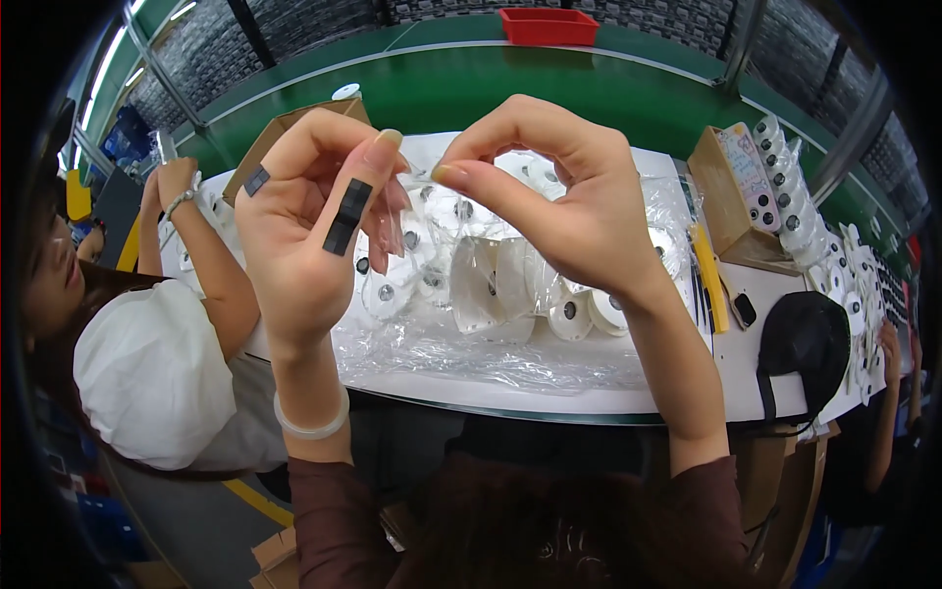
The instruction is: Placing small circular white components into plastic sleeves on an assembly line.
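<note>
Both my hands are raised over the white worktable [392, 365]. My left hand [304, 221] has its thumb and forefinger pressed together and the other fingers curled; dark patches sit on its thumb and a knuckle. To its right, my right hand [579, 191] pinches thumb against forefinger. Between the two pinches there is a small gap with a faint, clear-looking bit; what either hand holds is too small to tell. Below them lie many white round spool-like pieces [569, 312] with dark centres, some inside clear plastic bags [481, 285].
Clear plastic film [510, 368] covers the near table. At right are a yellow strip-shaped tool [708, 280], a black cap [805, 339] and a cardboard box [731, 201]. A red bin [549, 27] stands on the green surface behind. A co-worker in white [157, 373] sits close on the left.
</note>
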Tool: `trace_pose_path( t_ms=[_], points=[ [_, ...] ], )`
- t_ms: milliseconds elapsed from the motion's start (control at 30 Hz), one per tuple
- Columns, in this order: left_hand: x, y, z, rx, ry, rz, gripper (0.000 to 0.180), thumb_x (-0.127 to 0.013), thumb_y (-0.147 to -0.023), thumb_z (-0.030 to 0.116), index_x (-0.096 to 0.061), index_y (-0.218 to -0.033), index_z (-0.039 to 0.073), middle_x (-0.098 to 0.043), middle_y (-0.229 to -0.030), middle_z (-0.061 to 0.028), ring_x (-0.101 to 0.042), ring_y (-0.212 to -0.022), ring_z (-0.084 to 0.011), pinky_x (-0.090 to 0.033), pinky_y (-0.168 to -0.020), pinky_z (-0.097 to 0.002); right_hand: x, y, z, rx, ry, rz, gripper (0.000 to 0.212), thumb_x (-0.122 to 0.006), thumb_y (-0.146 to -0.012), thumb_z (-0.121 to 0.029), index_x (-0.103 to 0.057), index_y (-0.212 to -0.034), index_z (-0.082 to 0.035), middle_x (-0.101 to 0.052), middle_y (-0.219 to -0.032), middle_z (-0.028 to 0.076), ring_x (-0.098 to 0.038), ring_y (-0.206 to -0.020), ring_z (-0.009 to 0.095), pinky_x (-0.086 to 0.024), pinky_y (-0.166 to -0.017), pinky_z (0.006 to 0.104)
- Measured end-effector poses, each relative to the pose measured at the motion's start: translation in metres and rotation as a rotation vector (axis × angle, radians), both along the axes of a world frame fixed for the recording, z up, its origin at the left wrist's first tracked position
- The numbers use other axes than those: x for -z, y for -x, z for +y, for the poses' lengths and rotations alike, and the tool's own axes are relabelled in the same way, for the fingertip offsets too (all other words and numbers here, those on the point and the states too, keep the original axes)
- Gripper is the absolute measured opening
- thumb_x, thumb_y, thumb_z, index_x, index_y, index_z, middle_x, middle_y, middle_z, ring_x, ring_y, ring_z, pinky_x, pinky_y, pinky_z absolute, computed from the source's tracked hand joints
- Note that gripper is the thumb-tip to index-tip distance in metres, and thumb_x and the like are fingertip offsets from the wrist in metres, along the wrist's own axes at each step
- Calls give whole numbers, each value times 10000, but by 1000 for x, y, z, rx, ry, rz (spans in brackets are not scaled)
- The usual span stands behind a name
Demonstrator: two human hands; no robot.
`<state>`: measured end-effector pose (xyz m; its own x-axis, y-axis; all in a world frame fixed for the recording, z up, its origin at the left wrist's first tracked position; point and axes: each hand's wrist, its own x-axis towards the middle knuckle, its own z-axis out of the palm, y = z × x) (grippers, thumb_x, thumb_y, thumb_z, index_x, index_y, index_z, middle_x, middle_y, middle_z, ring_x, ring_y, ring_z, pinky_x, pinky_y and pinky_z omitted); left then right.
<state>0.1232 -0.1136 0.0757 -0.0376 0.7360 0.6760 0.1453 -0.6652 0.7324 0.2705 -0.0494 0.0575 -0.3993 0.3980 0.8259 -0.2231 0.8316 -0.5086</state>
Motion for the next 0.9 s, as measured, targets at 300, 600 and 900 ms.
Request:
trace_pose_path(
  t_ms=[300,600,900],
  points=[
    [19,42,35,-339,129,-155,152,-507,-777,157,-511,-700,26,-477,-571,3,-380,-413,-16,-280,-359,-141,-13,-27,3,136,-228,63,61,-465,-785,-38,-480,-830,-1,-522,-775,66,-500,-715,96,-392,-675,220],
    [11,37,44,-504,-228,100,139,-501,-758,114,-532,-810,-11,-589,-752,-33,-522,-604,-113,-400,-519,-213,1,-8,3,117,-35,51,65,-463,-790,-60,-475,-782,3,-559,-645,67,-563,-618,118,-444,-612,209],
    [24,11,26,-221,-117,537,90,-443,-707,-44,-513,-757,-16,-524,-614,-82,-504,-513,-139,-376,-507,-196,3,-1,26,-98,129,-79,295,-629,-668,-159,-499,-894,-20,-580,-714,68,-548,-697,127,-404,-715,291]
  ],
)
